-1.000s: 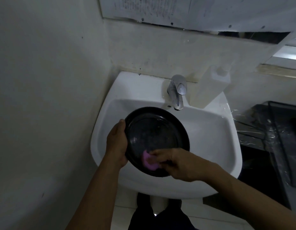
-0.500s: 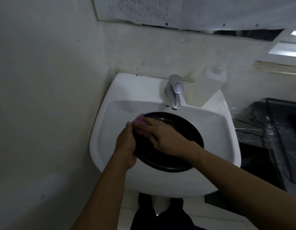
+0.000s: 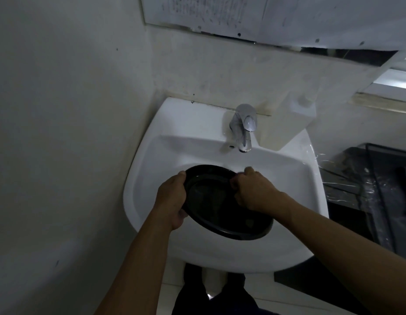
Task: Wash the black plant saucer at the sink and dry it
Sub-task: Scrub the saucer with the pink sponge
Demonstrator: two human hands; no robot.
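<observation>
Over the sink (image 3: 152, 155), the left hand (image 3: 172, 198) grips the black saucer (image 3: 220, 212) by its left rim; the right hand (image 3: 254, 192) curls over its far rim, below the tap (image 3: 243, 128).

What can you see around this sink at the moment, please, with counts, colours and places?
saucer: one, black, held tilted over the sink basin.
sink: one, white, against the back wall.
faucet: one, chrome, at the middle of the sink's back edge.
bottle: one, white, on the sink's back right corner.
paper sheets: at least two, white, on the wall above the sink.
rack: one, dark, under clear plastic, right of the sink.
left hand: one, grips the saucer's left rim.
right hand: one, fingers curled over the saucer's far rim.
legs: two, in dark clothing, below the sink.
</observation>
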